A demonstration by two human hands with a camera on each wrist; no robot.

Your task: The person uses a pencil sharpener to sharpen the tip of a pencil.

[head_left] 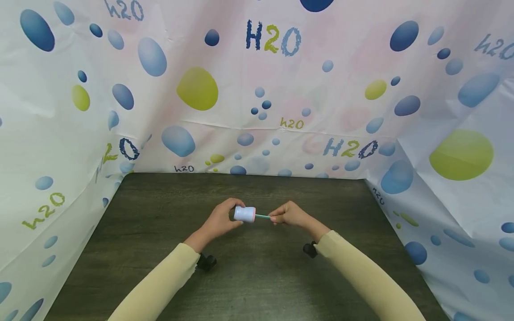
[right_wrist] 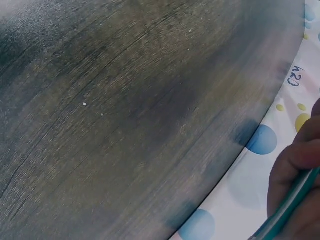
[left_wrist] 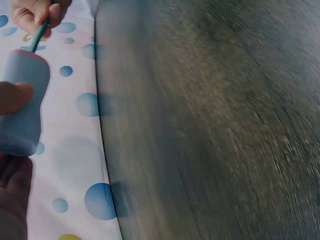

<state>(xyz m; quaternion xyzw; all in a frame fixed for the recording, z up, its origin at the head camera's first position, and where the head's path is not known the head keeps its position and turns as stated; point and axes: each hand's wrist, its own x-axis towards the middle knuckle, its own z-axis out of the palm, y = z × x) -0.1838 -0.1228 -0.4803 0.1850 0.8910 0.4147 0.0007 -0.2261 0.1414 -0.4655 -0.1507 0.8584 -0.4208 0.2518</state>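
Note:
A pale thread spool [head_left: 244, 214] with a pink rim lies sideways in the air over the dark table. My left hand [head_left: 220, 219] grips it from the left, thumb and fingers on its sides; in the left wrist view the spool [left_wrist: 25, 100] fills the left edge. From its pink end a thin green stick [head_left: 263, 216] reaches to the right. The fingertips of my right hand [head_left: 291, 215] pinch the stick's outer end. In the right wrist view the stick [right_wrist: 290, 207] runs along curled fingers [right_wrist: 295, 162]. The stick's inner end is hidden by the spool.
The dark wood-grain table [head_left: 257, 276] spreads beneath both hands. A white sheet [head_left: 241, 80] printed with blue and green drops hangs behind and on both sides. Small black devices sit under the left wrist [head_left: 206, 262] and the right wrist [head_left: 310, 249].

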